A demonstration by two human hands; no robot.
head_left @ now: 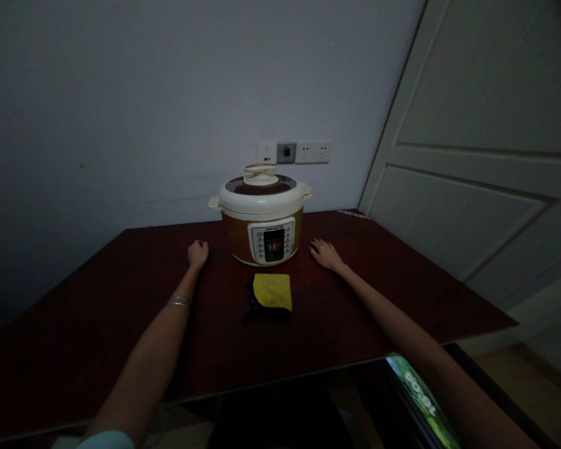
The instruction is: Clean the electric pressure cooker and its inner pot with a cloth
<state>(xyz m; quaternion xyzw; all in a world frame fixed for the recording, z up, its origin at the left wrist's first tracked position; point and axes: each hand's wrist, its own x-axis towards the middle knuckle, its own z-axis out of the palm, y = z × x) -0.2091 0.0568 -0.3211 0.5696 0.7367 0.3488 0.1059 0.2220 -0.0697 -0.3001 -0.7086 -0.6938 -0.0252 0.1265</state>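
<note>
A white and golden-brown electric pressure cooker [262, 209] stands on the dark red table with its lid on, its button panel facing me. In front of it lies a folded yellow cloth [272, 292] with a dark edge. My left hand [198, 254] rests on the table to the left of the cooker, fingers curled in, with nothing visible in it. To the right of the cooker, my right hand [326, 254] lies flat with its fingers spread. Neither hand touches the cooker or the cloth.
The table [346, 324] reaches back to a pale wall with a row of sockets [313, 152] behind the cooker. A white panelled door [477, 187] stands at the right. Below the table's front edge, a lit phone screen [421, 399] shows beside my right forearm.
</note>
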